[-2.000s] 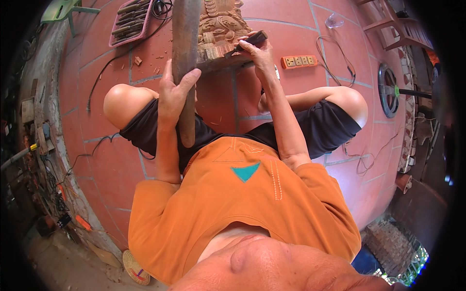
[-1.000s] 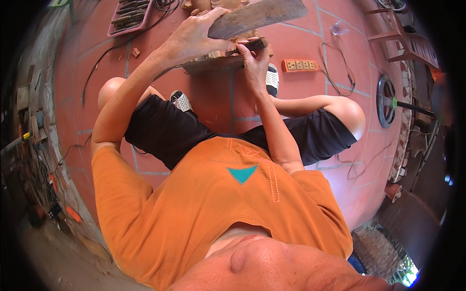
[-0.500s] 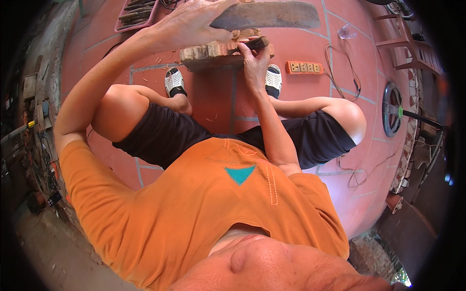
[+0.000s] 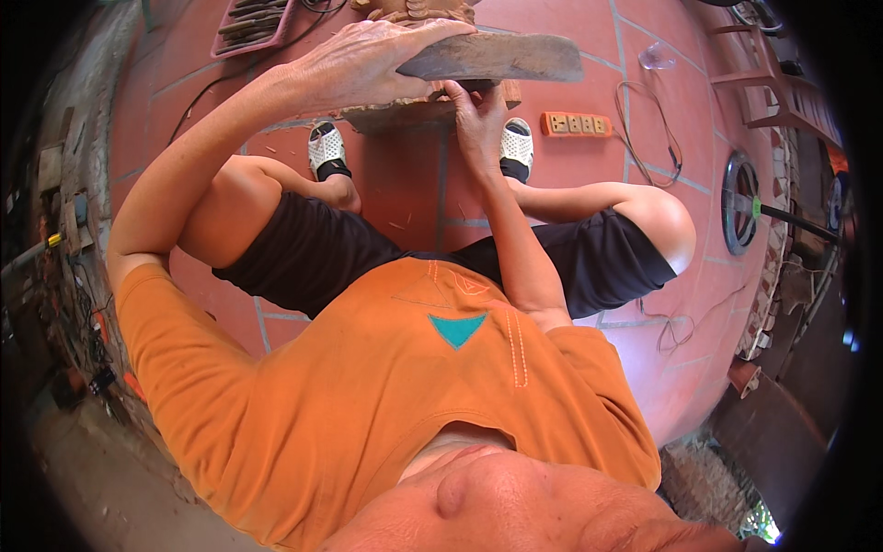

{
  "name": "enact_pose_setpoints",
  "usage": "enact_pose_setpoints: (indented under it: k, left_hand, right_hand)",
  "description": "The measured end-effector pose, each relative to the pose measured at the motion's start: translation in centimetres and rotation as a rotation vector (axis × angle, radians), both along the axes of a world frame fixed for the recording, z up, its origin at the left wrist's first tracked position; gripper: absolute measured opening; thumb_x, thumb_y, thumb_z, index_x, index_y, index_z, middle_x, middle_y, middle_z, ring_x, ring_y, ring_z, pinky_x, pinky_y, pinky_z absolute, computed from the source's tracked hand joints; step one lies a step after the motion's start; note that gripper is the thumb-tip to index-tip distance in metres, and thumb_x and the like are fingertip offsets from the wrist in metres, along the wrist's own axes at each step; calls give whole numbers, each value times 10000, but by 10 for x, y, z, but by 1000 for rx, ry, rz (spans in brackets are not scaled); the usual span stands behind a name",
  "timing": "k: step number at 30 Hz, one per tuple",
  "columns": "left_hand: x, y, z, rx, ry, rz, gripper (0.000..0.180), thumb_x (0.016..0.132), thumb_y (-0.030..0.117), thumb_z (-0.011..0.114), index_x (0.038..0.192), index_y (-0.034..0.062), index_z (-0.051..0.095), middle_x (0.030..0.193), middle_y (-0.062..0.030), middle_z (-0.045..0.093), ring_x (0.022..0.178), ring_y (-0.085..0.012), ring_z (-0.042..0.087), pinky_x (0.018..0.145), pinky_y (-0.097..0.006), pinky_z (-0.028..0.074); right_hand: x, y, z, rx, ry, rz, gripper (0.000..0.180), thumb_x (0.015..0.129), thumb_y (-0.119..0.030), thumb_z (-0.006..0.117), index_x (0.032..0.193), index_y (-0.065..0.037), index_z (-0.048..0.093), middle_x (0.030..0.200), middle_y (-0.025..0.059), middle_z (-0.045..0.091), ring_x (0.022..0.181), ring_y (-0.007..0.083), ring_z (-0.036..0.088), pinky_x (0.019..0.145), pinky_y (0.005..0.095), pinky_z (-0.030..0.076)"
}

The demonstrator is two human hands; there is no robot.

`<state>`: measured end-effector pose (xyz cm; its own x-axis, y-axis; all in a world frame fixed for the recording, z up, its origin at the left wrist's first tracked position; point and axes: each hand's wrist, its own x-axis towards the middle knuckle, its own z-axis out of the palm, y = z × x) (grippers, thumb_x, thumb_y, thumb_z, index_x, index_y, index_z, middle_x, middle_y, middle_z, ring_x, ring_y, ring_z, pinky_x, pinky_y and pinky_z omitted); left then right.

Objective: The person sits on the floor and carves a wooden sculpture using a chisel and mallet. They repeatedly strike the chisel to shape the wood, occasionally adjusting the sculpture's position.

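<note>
In my left hand [image 4: 363,69] is one end of a flat, grey-brown wooden club [image 4: 497,57], its long blade-like part reaching to the right. The club lies level over a thick wooden block [image 4: 395,115] between my feet. My right hand [image 4: 480,133] is raised just under the club, thumb and fingers closed round a short dark stick-like piece [image 4: 478,85]. Most of that piece is hidden behind the club, and whether the two touch I cannot tell. Behind the club is a brown carved piece of wood [image 4: 414,11], cut off by the view's upper edge.
A pink tray [image 4: 259,41] of several slim dark tools stands at the far left. An orange power strip [image 4: 576,124] with a cable [image 4: 676,147] lies right of my foot. Wood shavings dot the tiled floor [image 4: 395,198]. A brown chair [image 4: 782,97] stands at the right.
The club has come down toward me and a little left, now covering most of the dark piece in my right hand. More of the carved wood shows beyond it.
</note>
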<state>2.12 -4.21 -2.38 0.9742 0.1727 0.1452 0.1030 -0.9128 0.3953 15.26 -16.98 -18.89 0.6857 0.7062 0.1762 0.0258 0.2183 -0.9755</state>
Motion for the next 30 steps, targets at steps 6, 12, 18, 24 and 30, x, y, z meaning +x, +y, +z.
enact_pose_setpoints:
  k: [6,12,18,24,30]
  left_hand:
    - [2,0,-3,11,-102,-43,688,893,325,688,1504,155,423,1154,-238,668,966,-392,677,875,-458,523]
    - [2,4,-9,-20,93,20,693,862,311,698,1490,162,445,1161,-212,673,1002,-357,676,876,-445,524]
    - [10,0,4,67,78,56,702,864,343,704,1493,173,446,1088,-213,687,952,-361,681,833,-449,529]
    - [16,0,19,-18,141,19,730,866,389,698,1496,141,424,1073,-243,679,923,-396,674,835,-456,523]
    - [11,13,-4,219,140,37,714,868,431,688,1505,216,447,1113,-205,687,951,-366,666,869,-434,511]
  right_hand:
    - [-1,2,3,-14,42,-12,309,923,-52,686,1180,60,556,995,149,712,857,175,670,712,312,568]
    - [0,3,7,3,2,-15,318,930,-36,670,1200,62,534,1024,146,692,853,178,670,701,308,576]
    - [-1,5,2,24,55,-4,246,932,-35,669,1134,60,567,1030,116,685,849,160,664,706,301,581]
    - [-5,0,8,-6,-14,-16,214,922,-65,694,1083,36,595,932,90,699,812,138,658,708,301,555]
    - [-6,4,5,-83,-101,-24,217,910,-54,696,1086,23,595,898,90,699,789,140,647,714,304,531]
